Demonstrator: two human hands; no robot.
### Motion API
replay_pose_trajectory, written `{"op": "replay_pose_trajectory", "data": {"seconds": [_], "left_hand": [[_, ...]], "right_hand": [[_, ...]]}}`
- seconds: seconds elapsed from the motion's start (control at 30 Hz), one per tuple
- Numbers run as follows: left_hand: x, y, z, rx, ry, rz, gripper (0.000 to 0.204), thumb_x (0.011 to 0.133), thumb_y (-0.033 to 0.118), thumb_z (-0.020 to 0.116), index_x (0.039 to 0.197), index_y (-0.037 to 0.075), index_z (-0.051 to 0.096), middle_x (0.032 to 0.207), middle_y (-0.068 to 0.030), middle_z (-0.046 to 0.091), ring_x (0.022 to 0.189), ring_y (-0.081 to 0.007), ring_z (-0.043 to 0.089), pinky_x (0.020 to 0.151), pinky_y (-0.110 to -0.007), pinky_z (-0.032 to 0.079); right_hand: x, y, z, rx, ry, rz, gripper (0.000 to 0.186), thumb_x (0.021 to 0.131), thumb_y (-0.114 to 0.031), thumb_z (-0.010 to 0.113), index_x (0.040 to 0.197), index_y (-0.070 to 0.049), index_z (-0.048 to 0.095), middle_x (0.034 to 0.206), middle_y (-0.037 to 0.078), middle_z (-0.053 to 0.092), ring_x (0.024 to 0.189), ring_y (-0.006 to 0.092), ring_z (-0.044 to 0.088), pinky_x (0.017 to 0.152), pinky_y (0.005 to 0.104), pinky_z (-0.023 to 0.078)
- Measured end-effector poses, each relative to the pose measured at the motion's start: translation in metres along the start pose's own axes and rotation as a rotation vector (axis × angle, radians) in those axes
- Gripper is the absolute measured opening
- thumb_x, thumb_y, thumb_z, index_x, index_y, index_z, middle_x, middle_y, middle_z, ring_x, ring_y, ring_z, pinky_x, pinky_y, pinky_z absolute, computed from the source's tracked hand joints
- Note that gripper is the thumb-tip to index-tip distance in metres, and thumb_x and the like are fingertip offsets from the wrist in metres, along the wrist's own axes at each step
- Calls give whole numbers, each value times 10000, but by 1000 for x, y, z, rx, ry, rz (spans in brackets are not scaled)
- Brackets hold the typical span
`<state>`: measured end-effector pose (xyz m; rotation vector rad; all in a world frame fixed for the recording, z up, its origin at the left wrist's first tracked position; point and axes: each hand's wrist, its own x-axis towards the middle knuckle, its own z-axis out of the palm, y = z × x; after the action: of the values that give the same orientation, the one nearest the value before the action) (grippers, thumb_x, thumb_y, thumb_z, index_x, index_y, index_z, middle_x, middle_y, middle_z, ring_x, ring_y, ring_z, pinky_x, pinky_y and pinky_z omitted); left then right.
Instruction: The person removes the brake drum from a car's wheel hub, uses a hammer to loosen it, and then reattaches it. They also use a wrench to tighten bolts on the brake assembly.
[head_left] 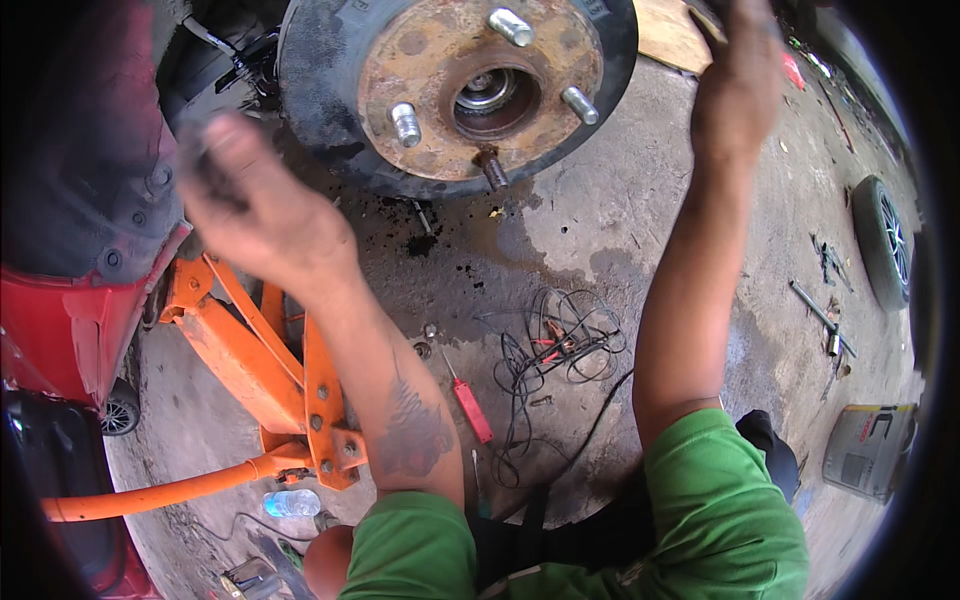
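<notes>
Nearest, the blurred left hand [265,205] looked loosely open and empty, while I couldn't tell whether the right hand [740,100] was open or holding something. Just beyond, between them, sat the rusty studded drum [430,70], likely heavy, stiff and perhaps greasy, best gripped by its outer rim [325,90], whose marks were illegible. Farther down, a grey box [865,460] bore printed lettering.

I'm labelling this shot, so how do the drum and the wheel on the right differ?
The drum has a rusty face with protruding studs; the wheel has spokes. The drum looks larger in view than the wheel. The drum faces the camera more directly; the wheel shows obliquely. Both are round.
</notes>
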<state>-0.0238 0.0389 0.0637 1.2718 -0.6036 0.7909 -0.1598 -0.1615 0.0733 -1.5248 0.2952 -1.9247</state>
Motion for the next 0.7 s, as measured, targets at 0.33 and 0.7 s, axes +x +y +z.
{"op": "replay_pose_trajectory", "data": {"seconds": [0.33,0.7], "left_hand": [[39,-8,34,262,-77,245,635,1039,522,351,1179,-65,551,1163,-286,564,1105,-374,541,974,-434,396],[-27,-58,42,26,251,318,660,1083,438,173,1106,-131,507,1085,-252,569,1002,-318,567,970,-426,428]], "right_hand": [[42,8,51,-356,-67,-259,576,1025,-457,448,1115,78,640,1089,264,666,1067,381,625,934,426,458],[-45,72,37,55,78,0,637,1073,-456,296,1332,81,518,1290,213,578,1225,277,516,1065,380,373]]}}
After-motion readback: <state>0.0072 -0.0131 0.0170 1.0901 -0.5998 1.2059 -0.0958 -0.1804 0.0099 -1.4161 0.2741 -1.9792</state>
